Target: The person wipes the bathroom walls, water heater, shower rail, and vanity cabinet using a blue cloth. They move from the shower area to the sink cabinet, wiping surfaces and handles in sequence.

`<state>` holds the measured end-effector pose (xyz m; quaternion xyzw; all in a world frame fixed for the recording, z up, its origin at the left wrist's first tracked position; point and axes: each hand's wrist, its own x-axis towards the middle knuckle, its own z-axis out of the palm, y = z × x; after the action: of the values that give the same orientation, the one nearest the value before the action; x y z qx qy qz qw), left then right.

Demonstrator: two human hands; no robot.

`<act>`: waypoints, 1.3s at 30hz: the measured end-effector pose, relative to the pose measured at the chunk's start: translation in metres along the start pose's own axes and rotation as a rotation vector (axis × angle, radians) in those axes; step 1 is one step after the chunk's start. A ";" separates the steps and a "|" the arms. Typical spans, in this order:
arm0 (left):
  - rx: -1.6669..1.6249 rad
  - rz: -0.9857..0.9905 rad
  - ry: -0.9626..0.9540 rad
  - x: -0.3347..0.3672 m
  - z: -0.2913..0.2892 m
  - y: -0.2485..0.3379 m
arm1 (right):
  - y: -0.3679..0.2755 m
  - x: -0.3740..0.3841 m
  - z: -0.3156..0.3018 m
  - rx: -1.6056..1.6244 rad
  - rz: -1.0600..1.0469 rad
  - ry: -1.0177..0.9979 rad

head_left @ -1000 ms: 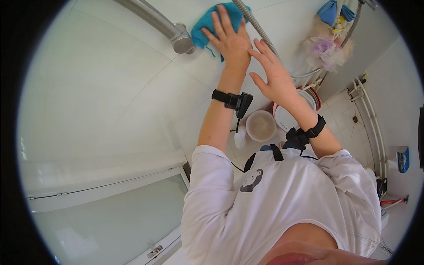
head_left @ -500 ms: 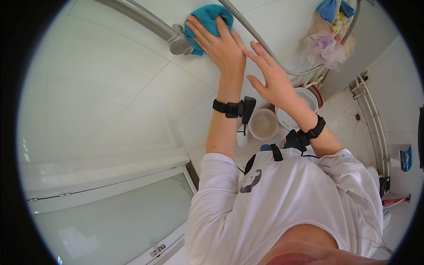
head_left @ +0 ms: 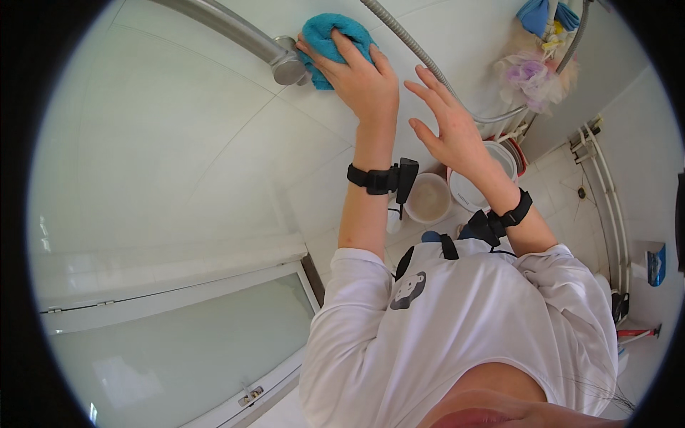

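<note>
My left hand (head_left: 357, 75) presses a turquoise cloth (head_left: 325, 36) flat against the white tiled wall (head_left: 178, 143), right beside the end fitting of a steel grab rail (head_left: 285, 68). My right hand (head_left: 446, 125) is held up with its fingers spread, palm toward the wall, holding nothing. It hovers just below a ribbed metal shower hose (head_left: 421, 53) that runs diagonally across the wall. Both wrists wear black bands.
Two pale buckets (head_left: 428, 200) stand on the floor below my hands. A lilac bath sponge (head_left: 528, 75) and blue cloths (head_left: 535, 14) hang at the upper right. White pipes (head_left: 606, 185) run along the right wall. A frosted window (head_left: 178, 342) lies at the lower left.
My left hand has slid the cloth leftward along the wall to the rail's fitting. My right hand has come away from the cloth and shifted slightly lower.
</note>
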<state>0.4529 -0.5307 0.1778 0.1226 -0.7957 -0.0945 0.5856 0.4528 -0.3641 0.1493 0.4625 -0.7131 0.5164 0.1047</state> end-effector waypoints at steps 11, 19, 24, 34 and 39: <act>0.064 0.150 0.066 0.021 0.006 -0.007 | -0.002 -0.001 0.013 0.039 0.026 -0.056; 0.363 0.357 -0.103 -0.030 0.000 -0.056 | 0.006 -0.005 0.010 0.052 0.046 -0.048; 0.501 0.379 -0.169 -0.050 -0.051 -0.111 | 0.013 -0.007 0.002 0.017 0.050 -0.054; 0.534 -0.092 0.166 -0.015 -0.121 -0.149 | 0.012 -0.008 0.002 0.082 0.089 -0.138; 0.532 0.156 -0.010 -0.038 -0.090 -0.123 | -0.006 0.002 0.003 0.153 0.075 -0.218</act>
<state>0.5597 -0.6367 0.1334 0.2098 -0.8026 0.1624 0.5343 0.4572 -0.3677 0.1536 0.4957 -0.6955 0.5194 -0.0283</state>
